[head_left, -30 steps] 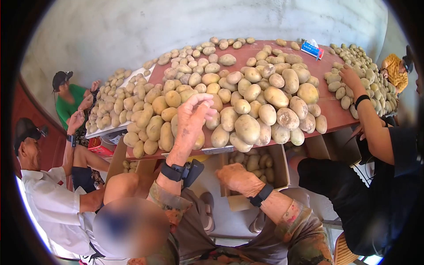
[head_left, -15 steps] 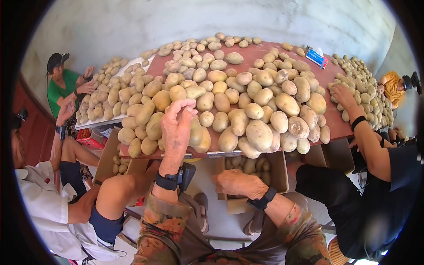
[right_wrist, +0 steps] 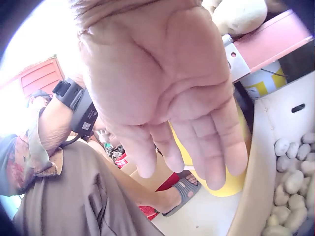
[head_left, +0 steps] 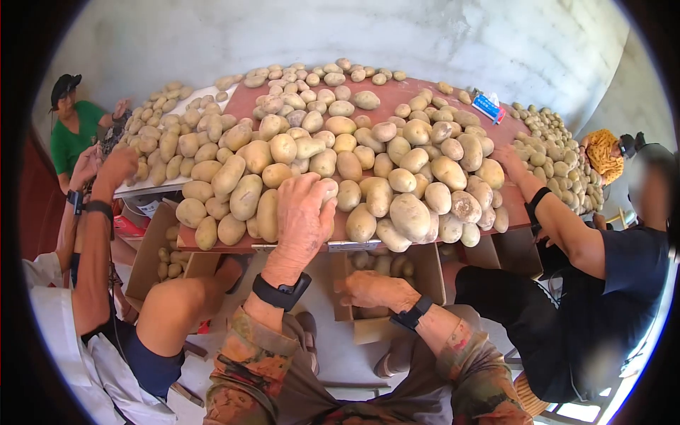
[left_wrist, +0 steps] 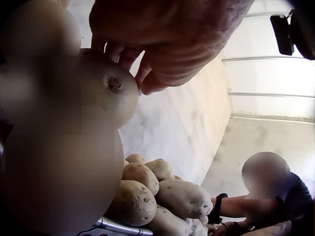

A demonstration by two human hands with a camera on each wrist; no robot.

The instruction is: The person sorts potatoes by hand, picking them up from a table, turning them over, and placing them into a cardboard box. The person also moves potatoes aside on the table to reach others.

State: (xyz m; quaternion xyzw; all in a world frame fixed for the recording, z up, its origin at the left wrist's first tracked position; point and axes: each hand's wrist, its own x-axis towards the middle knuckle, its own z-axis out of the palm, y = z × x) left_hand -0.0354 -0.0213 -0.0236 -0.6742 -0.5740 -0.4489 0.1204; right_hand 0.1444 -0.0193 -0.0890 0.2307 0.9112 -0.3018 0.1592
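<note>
My left hand [head_left: 301, 219] is at the front of the potato pile [head_left: 418, 170], its fingers bent. In the left wrist view its fingers [left_wrist: 129, 56] and thumb hold the edge of a potato [left_wrist: 123, 101] with a dark, sunken spot on its end. Larger round potatoes beside it are blurred there. My right hand [head_left: 379, 290] hangs below the table edge, over the near side of a cardboard box [head_left: 427, 273] with potatoes inside. In the right wrist view its palm shows bare, with the fingers [right_wrist: 209, 157] straight and nothing in them.
The potatoes lie on a red table [head_left: 393, 97]; a blue tissue box [head_left: 489, 108] stands at its back right. People sit close on both sides, their arms [head_left: 567, 223] at the piles. Another cardboard box [head_left: 150, 251] stands at lower left.
My left hand has dipped to the pile's front edge, and its fingers have come down onto a potato. My right hand stays low by the box.
</note>
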